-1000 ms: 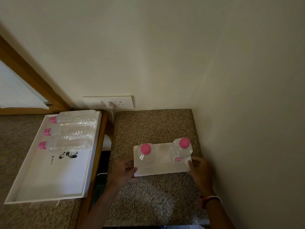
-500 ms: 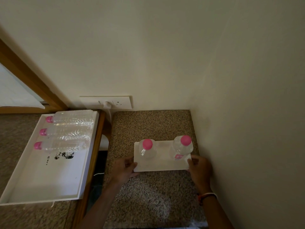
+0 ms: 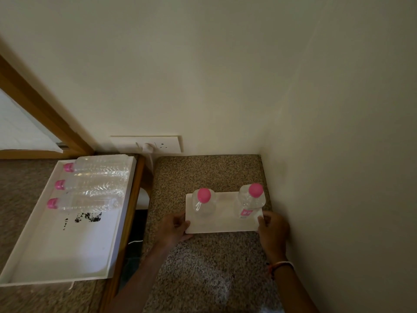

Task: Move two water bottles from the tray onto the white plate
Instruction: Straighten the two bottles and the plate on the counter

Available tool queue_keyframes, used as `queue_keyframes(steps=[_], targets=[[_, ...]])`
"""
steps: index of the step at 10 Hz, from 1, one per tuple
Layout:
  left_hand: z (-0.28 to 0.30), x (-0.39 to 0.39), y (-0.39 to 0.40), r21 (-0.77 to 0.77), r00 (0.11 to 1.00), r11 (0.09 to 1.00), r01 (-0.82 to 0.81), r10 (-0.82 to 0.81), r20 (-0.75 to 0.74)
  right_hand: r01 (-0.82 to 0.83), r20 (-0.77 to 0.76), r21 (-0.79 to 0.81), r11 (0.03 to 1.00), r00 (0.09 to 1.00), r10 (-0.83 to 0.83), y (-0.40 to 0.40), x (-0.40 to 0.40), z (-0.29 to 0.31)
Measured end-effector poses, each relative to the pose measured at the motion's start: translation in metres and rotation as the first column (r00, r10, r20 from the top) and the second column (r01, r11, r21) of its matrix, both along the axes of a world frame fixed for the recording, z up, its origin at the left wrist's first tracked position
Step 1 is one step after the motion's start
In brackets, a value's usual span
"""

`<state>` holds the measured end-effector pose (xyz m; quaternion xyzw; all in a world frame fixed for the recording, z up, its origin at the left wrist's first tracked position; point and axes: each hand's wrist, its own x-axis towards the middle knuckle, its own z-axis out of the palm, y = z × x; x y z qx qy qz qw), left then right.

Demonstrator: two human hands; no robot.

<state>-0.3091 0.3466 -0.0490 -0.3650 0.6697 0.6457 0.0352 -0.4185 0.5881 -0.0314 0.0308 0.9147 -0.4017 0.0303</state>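
Two clear, pink-capped bottles (image 3: pixel 204 203) stand upright on the flat rectangular white plate (image 3: pixel 225 222), which lies on speckled granite (image 3: pixel 203 172). The left hand (image 3: pixel 173 229) and right hand (image 3: pixel 273 231) grasp the plate's ends. Three ribbed bottles (image 3: pixel 90 186) lie in the white tray (image 3: pixel 67 251); a wall (image 3: pixel 338 154) stands close on the right.

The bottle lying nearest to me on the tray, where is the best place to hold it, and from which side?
Grip the nearest lying bottle around the middle of its clear body, coming down from above. It lies flat on the tray, cap pointing left, a second bottle close behind; its near side is free.
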Motion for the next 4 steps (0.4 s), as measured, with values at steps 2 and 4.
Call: queue_keyframes(steps=[2, 4], targets=[[0.003, 0.001, 0.001, 0.012, 1.000, 1.000, 0.017, -0.017, -0.016, 0.000, -0.003, 0.011, 1.000, 1.000, 0.000, -0.001, 0.000, 0.001], [0.005, 0.001, 0.000, 0.029, 0.998, 0.998, 0.049, -0.048, -0.034, -0.026, 0.077, 0.005, 1.000, 0.997, 0.025, -0.001, -0.002, 0.010]])
